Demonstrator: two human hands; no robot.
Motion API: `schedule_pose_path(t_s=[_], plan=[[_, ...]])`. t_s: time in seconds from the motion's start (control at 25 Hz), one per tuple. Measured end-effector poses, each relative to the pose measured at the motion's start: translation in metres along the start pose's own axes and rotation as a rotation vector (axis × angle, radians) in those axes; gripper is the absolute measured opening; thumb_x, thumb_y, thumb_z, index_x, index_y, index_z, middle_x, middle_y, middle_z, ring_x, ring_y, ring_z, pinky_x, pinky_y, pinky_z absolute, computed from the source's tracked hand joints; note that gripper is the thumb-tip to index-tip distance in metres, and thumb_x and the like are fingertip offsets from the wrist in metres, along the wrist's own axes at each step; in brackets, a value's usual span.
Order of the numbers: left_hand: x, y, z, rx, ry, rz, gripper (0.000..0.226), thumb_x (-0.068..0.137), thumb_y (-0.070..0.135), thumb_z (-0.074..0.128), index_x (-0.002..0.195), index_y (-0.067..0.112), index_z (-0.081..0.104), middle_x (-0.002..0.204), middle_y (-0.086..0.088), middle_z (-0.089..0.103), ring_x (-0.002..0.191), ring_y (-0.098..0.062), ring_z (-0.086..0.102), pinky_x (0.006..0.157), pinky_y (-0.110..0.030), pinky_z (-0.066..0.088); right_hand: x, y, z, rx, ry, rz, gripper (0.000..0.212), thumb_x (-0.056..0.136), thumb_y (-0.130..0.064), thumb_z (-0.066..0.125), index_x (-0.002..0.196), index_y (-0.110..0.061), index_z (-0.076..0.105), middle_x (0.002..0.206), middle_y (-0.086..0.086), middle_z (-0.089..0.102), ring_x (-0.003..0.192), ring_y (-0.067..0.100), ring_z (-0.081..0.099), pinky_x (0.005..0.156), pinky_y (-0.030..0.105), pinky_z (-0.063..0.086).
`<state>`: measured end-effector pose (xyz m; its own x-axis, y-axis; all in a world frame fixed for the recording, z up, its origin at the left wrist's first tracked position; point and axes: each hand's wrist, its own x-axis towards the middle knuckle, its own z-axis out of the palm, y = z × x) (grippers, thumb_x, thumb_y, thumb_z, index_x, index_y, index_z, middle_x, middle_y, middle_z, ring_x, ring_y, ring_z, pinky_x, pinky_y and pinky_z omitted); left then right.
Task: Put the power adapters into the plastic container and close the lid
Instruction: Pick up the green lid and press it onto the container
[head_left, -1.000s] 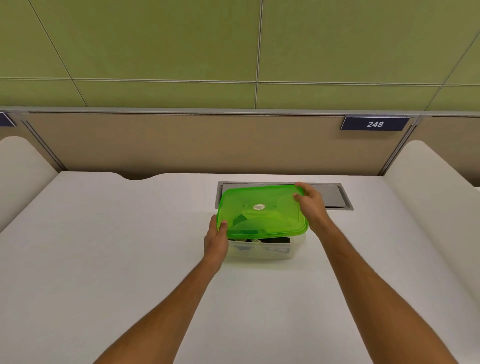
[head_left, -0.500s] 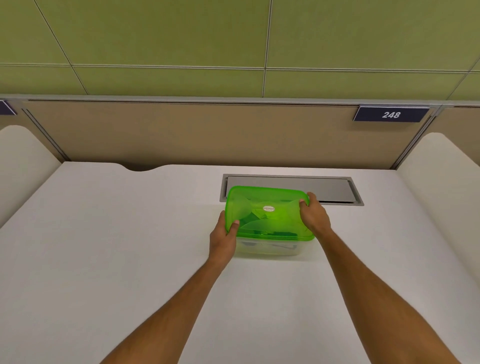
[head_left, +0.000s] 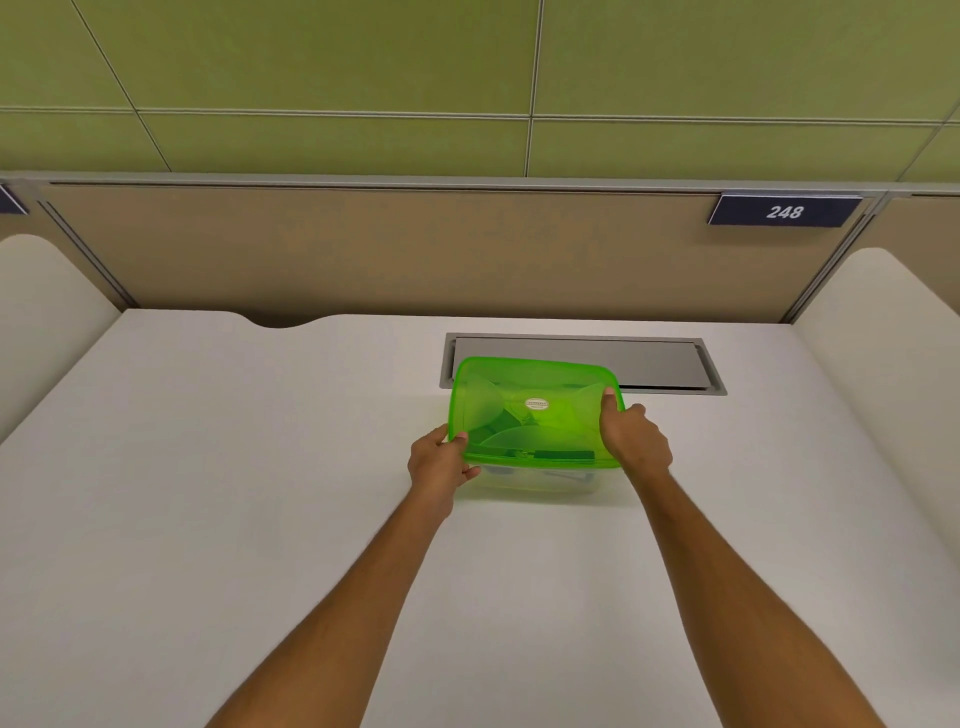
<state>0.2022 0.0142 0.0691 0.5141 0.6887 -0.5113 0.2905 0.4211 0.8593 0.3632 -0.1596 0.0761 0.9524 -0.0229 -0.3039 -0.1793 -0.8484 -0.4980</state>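
Note:
A translucent green lid (head_left: 535, 410) lies on top of a clear plastic container (head_left: 545, 480) standing on the white desk (head_left: 208, 493). Dark shapes of power adapters (head_left: 563, 457) show through the lid and the clear front wall. My left hand (head_left: 439, 462) grips the lid's near left corner, thumb on top. My right hand (head_left: 631, 439) holds the lid's right edge, thumb pressed on its top. The container's back and sides are mostly hidden by the lid and my hands.
A grey metal cable hatch (head_left: 649, 364) is set into the desk just behind the container. A beige partition with a sign reading 248 (head_left: 784, 211) closes the back. White side dividers (head_left: 883, 322) stand at left and right.
The lid has come down from a raised, tilted hold to lie lower on the container. My right hand slid from the lid's far right corner to its right edge; my left stayed at the near left corner.

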Motion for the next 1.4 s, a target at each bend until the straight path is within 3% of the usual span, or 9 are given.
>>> schedule_pose_path(t_s=[0.2, 0.44, 0.52, 0.64, 0.84, 0.96, 1.16, 1.32, 1.4], plan=[[0.001, -0.001, -0.002, -0.036, 0.024, 0.001, 0.029, 0.091, 0.005, 0.062, 0.12, 0.005, 0.06, 0.085, -0.014, 0.056, 0.053, -0.017, 0.047, 0.06, -0.032, 0.06, -0.004, 0.002, 0.004, 0.073, 0.052, -0.011, 0.068, 0.096, -0.058, 0.024, 0.127, -0.002, 0.048, 0.127, 0.024, 0.057, 0.117, 0.042, 0.053, 0.093, 0.046, 0.043], [0.009, 0.005, -0.007, 0.067, 0.003, -0.047, 0.015, 0.087, 0.004, 0.066, 0.101, 0.002, 0.061, 0.092, -0.019, 0.06, 0.053, -0.02, 0.05, 0.06, -0.036, 0.06, -0.004, 0.003, 0.003, 0.063, 0.074, -0.064, 0.064, 0.1, -0.051, 0.024, 0.119, 0.001, 0.057, 0.121, 0.027, 0.06, 0.114, 0.043, 0.055, 0.092, 0.045, 0.044], [0.022, 0.015, -0.011, 0.201, -0.03, -0.053, 0.018, 0.083, 0.009, 0.069, 0.097, 0.002, 0.062, 0.093, -0.017, 0.061, 0.062, -0.024, 0.056, 0.066, -0.038, 0.06, -0.004, 0.003, 0.002, 0.056, 0.075, -0.075, 0.064, 0.099, -0.052, 0.024, 0.118, 0.0, 0.057, 0.12, 0.027, 0.06, 0.113, 0.043, 0.055, 0.091, 0.044, 0.044], [0.042, 0.034, -0.003, 0.349, -0.076, 0.008, 0.028, 0.083, 0.026, 0.067, 0.107, 0.012, 0.061, 0.109, -0.011, 0.062, 0.092, -0.028, 0.062, 0.077, -0.039, 0.056, -0.001, 0.004, 0.003, 0.049, 0.08, -0.08, 0.065, 0.098, -0.054, 0.024, 0.118, -0.002, 0.057, 0.119, 0.026, 0.06, 0.112, 0.043, 0.055, 0.09, 0.045, 0.045], [0.077, 0.063, 0.03, 0.647, -0.056, 0.154, 0.046, 0.098, 0.043, 0.038, 0.121, 0.008, 0.056, 0.128, -0.017, 0.056, 0.113, -0.032, 0.051, 0.091, -0.036, 0.042, 0.003, 0.007, 0.006, 0.031, 0.089, -0.096, 0.064, 0.098, -0.055, 0.023, 0.113, -0.004, 0.059, 0.114, 0.026, 0.062, 0.107, 0.042, 0.057, 0.085, 0.043, 0.045], [0.095, 0.073, 0.045, 0.774, -0.019, 0.177, 0.051, 0.099, 0.041, 0.03, 0.12, 0.004, 0.058, 0.127, -0.021, 0.057, 0.113, -0.034, 0.052, 0.088, -0.034, 0.04, 0.006, 0.008, 0.008, 0.012, 0.094, -0.116, 0.063, 0.098, -0.054, 0.023, 0.11, -0.005, 0.06, 0.111, 0.025, 0.063, 0.105, 0.042, 0.058, 0.083, 0.043, 0.045], [0.109, 0.083, 0.063, 0.996, 0.095, 0.242, 0.043, 0.096, 0.032, 0.037, 0.114, 0.001, 0.06, 0.119, -0.021, 0.061, 0.106, -0.036, 0.058, 0.081, -0.036, 0.045, 0.01, 0.011, 0.012, -0.016, 0.101, -0.138, 0.061, 0.098, -0.053, 0.022, 0.103, -0.006, 0.06, 0.105, 0.024, 0.065, 0.099, 0.041, 0.059, 0.073, 0.039, 0.039], [0.121, 0.082, 0.062, 0.958, 0.117, 0.236, 0.034, 0.089, 0.026, 0.05, 0.109, 0.001, 0.062, 0.112, -0.02, 0.064, 0.098, -0.035, 0.06, 0.069, -0.032, 0.042, 0.011, 0.013, 0.014, -0.022, 0.117, -0.16, 0.059, 0.099, -0.051, 0.023, 0.096, -0.005, 0.06, 0.1, 0.023, 0.067, 0.097, 0.04, 0.06, 0.072, 0.038, 0.04], [0.125, 0.081, 0.062, 0.921, 0.12, 0.258, 0.034, 0.088, 0.027, 0.054, 0.108, 0.0, 0.062, 0.111, -0.021, 0.065, 0.098, -0.037, 0.06, 0.071, -0.033, 0.044, 0.012, 0.013, 0.013, -0.029, 0.122, -0.174, 0.058, 0.1, -0.049, 0.024, 0.093, -0.004, 0.06, 0.098, 0.023, 0.067, 0.095, 0.04, 0.061, 0.075, 0.039, 0.042]])
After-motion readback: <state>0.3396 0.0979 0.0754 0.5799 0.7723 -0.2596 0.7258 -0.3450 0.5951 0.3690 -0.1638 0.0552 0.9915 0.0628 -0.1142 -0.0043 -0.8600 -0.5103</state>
